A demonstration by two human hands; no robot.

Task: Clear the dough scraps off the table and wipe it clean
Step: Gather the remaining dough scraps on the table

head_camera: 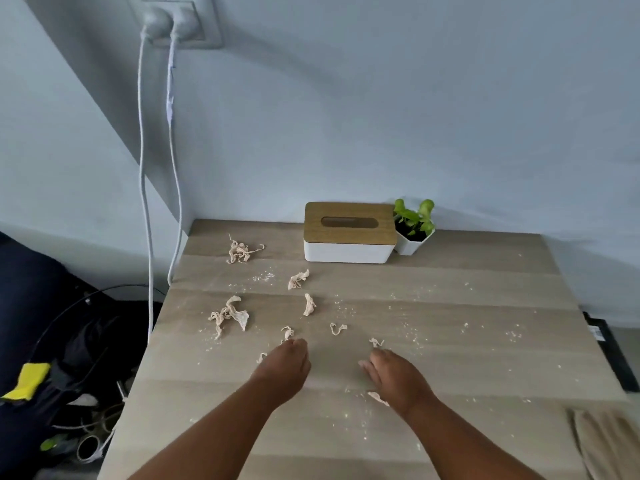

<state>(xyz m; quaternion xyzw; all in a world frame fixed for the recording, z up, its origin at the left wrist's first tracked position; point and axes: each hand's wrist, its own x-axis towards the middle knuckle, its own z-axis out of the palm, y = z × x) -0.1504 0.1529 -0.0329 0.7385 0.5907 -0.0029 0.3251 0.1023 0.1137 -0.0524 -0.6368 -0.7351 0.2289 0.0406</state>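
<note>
Several pale dough scraps lie on the light wooden table (pixel 450 341): a stringy clump (pixel 239 251) at the back left, a larger clump (pixel 229 315) at the left, and small bits (pixel 298 279) (pixel 309 304) (pixel 337 328) in the middle. White flour specks are scattered over the top. My left hand (pixel 282 367) hovers palm down, fingers curled, its fingertips at a small scrap (pixel 286 332). My right hand (pixel 394 377) rests palm down, fingers together, just short of a scrap (pixel 375 342); another scrap (pixel 378 398) lies by its wrist. Whether either hand holds dough is hidden.
A white tissue box (pixel 349 233) with a wooden lid and a small potted plant (pixel 414 225) stand at the back against the wall. Two white cables (pixel 145 202) hang at the left. A yellow sponge (pixel 29 381) lies on clutter left of the table. Beige cloth (pixel 606 441) lies front right.
</note>
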